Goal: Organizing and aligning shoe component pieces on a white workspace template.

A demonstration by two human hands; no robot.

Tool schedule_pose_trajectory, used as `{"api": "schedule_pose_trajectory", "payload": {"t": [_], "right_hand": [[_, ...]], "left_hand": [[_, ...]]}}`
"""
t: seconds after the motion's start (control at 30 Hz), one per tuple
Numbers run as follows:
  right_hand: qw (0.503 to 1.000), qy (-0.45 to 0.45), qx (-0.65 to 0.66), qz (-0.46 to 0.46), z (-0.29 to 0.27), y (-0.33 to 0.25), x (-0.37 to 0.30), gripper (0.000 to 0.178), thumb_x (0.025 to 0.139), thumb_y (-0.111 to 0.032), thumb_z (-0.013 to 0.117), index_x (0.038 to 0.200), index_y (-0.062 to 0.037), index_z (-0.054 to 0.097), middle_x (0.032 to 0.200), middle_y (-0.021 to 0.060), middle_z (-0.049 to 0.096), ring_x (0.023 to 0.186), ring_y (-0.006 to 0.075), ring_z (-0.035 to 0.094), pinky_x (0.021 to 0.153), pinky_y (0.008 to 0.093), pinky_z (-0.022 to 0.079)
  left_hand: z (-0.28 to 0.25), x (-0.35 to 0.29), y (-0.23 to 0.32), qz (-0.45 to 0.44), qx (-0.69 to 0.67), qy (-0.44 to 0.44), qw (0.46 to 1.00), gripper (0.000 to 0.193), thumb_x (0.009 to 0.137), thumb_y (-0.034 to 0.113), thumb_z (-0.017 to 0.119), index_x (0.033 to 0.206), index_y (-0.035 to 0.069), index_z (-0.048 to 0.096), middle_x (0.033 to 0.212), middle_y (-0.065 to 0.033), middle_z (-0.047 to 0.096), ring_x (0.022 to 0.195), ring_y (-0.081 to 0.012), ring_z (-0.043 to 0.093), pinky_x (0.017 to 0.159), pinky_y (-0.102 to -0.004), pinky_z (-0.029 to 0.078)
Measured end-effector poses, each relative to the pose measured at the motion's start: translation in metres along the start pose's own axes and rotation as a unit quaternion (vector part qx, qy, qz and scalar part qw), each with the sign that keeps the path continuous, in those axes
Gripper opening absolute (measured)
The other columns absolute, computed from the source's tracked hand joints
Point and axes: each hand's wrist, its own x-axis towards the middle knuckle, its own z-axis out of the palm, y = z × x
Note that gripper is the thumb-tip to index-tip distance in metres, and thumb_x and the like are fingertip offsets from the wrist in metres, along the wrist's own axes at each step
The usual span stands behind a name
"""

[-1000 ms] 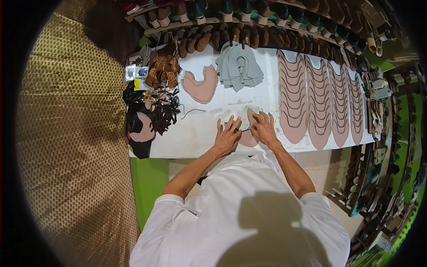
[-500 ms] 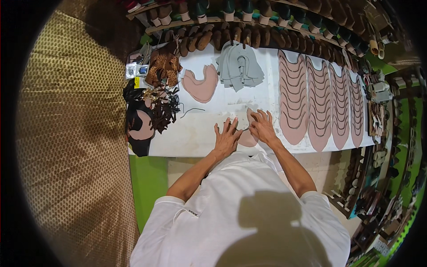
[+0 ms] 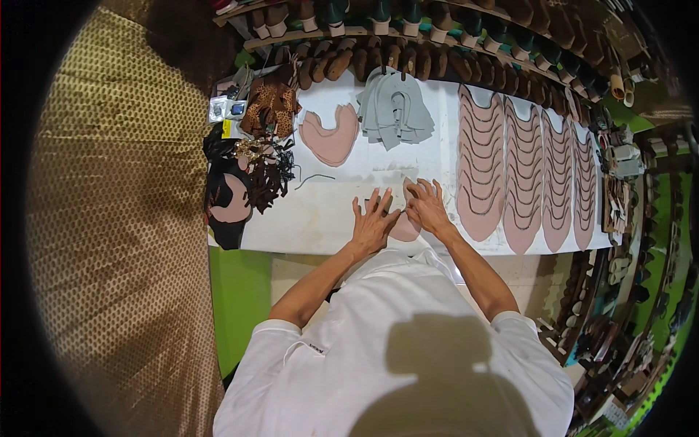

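Note:
A pink U-shaped shoe upper piece lies on the white table near its front edge, partly covered by my hands. My left hand rests on its left side with the fingers spread and the thumb side toward the curve. Over its right arm bends my right hand, fingers curled and pinched at the inner edge. What lies under those fingertips is too small to make out. A thin dark cord lies loose to the left. Beyond it sits a small stack of matching pink pieces.
Overlapping pink pieces with dark-trimmed edges fill several columns at right. Grey cut pieces lie at the back, below shelves of shoes. Leopard-print scraps and dark strips crowd the left end, beside a patterned gold curtain.
Both hands stay at the pink piece with only slight finger shifts. The whole view has tilted a little.

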Motion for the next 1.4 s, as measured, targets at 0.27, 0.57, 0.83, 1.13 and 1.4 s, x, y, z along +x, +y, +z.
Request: {"api": "schedule_pose_trajectory", "payload": {"t": [0.27,0.57,0.83,1.13,1.4], "right_hand": [[0.999,-0.003,-0.017,-0.032,-0.001,0.005,0.004,0.015,0.084,-0.019,0.072,0.084,-0.005,0.078,0.142,0.0084,0.057,0.143,0.0354,0.042,0.123,0.063,0.018],[0.998,0.0,0.0,-0.062,0.001,0.014,0.008,0.016,0.084,-0.019,0.07,0.081,-0.0042,0.077,0.138,0.0095,0.059,0.142,0.0351,0.043,0.122,0.0629,0.02],[0.992,0.061,0.105,-0.035,-0.008,0.012,-0.006,0.022,0.086,-0.026,0.076,0.091,-0.0049,0.077,0.139,0.0109,0.059,0.142,0.0362,0.043,0.122,0.0602,0.021],[0.996,0.021,0.073,-0.042,-0.003,0.023,-0.029,0.017,0.092,-0.021,0.073,0.096,-0.0053,0.078,0.142,0.0135,0.058,0.143,0.0361,0.043,0.122,0.057,0.021],[0.995,-0.01,0.071,-0.067,-0.018,0.038,0.003,0.016,0.087,-0.02,0.074,0.086,-0.0046,0.076,0.145,0.0141,0.056,0.147,0.0397,0.037,0.122,0.0654,0.016]], "left_hand": [[0.015,-0.008,0.008,-0.016,0.046,-0.014,0.999,0.049,0.09,0.017,0.068,0.138,0.025,0.066,0.174,-0.0117,0.02,0.158,-0.0399,0.016,0.109,-0.0795,0.017],[0.006,0.001,0.036,-0.113,-0.001,-0.024,0.993,0.046,0.09,0.015,0.068,0.136,0.024,0.067,0.175,-0.0111,0.018,0.16,-0.0386,0.015,0.112,-0.0793,0.014],[0.034,-0.008,0.049,-0.174,0.012,0.026,0.984,0.049,0.094,0.018,0.065,0.141,0.029,0.066,0.175,-0.0109,0.018,0.159,-0.0389,0.016,0.113,-0.0799,0.014],[0.048,-0.011,0.057,-0.225,-0.009,0.069,0.972,0.048,0.097,0.021,0.064,0.143,0.034,0.065,0.176,-0.0111,0.018,0.159,-0.0394,0.016,0.112,-0.0805,0.012],[0.053,-0.011,0.058,-0.229,-0.01,0.078,0.97,0.049,0.094,0.018,0.065,0.141,0.033,0.066,0.175,-0.0127,0.019,0.158,-0.0403,0.018,0.112,-0.0803,0.011]]}}
